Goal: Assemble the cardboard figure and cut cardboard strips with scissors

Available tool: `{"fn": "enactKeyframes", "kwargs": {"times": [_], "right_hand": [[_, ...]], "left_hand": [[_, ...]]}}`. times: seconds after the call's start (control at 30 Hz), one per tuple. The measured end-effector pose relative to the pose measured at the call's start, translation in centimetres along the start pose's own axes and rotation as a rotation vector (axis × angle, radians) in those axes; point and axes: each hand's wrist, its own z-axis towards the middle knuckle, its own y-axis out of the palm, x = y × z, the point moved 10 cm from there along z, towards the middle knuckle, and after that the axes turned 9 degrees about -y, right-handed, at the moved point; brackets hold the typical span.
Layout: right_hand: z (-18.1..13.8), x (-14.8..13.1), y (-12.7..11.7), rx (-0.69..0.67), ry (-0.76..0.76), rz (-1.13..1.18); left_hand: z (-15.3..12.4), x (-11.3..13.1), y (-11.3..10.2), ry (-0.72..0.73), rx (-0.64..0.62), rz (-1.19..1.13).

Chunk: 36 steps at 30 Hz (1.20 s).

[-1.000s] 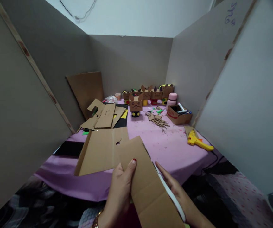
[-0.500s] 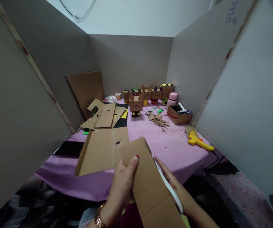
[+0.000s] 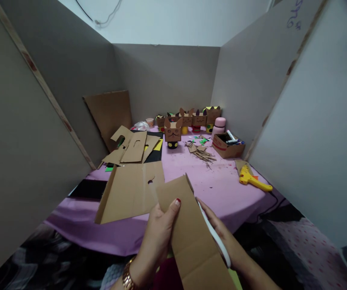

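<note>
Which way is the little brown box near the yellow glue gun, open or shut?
Open: the box has no lid on top, and markers show inside it.

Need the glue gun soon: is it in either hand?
No, the glue gun lies on the table, while the left hand holds cardboard.

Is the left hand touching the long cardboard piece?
Touching. In the head view, the left hand grips the cardboard piece, with its thumb lying on the top face.
</note>
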Motion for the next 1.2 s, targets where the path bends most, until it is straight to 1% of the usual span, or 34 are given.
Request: {"fn": "enactKeyframes", "kwargs": {"times": [0.1,0.23,0.33,0.47,0.63,0.77,0.9,0.97,1.0,1.03,1.07,1.1,1.13,1.2], "right_hand": [[0.4,-0.6,0.0,0.006,-0.025,0.009],[0.3,-0.4,0.2,0.012,0.007,0.061],[0.3,-0.4,0.1,0.04,-0.003,0.062],[0.5,-0.4,0.2,0.051,0.022,0.093],[1.3,-1.3,0.2,0.023,-0.04,0.072],[1.2,-0.7,0.0,0.041,-0.03,0.055],[1.3,0.4,-0.4,0.083,-0.015,0.06],[1.6,0.5,-0.9,0.069,-0.018,-0.047],[1.9,0.4,-1.6,0.065,-0.022,-0.19],[2.2,0.1,-2.6,0.075,-0.023,-0.383],[2.6,-0.4,-3.8,0.094,-0.019,-0.59],[3.0,-1.1,-5.3,0.134,-0.01,-0.845],[3.5,-1.7,-6.7,0.17,0.001,-0.98],[4.4,-2.6,-9.2,0.229,0.025,-1.134]], "left_hand": [[0.1,0.0,0.2,0.012,-0.018,0.013],[0.2,-0.3,-0.1,0.011,-0.005,0.01],[0.3,-0.6,0.1,-0.003,-0.014,0.002],[0.1,-0.3,0.4,0.011,-0.028,-0.003],[0.0,-0.1,0.9,0.004,-0.062,-0.004],[0.2,-0.6,0.7,-0.013,-0.039,0.0],[0.4,-0.9,1.3,-0.028,-0.075,-0.001],[0.6,-1.0,1.4,-0.039,-0.094,-0.017],[0.7,-1.1,1.3,-0.046,-0.093,-0.023],[0.8,-1.2,1.2,-0.055,-0.092,-0.026],[1.0,-1.2,1.0,-0.059,-0.084,-0.031],[1.2,-1.3,0.6,-0.06,-0.071,-0.037],[1.5,-1.3,0.2,-0.061,-0.055,-0.047],[2.0,-1.2,-0.8,-0.045,-0.011,-0.081]]}}
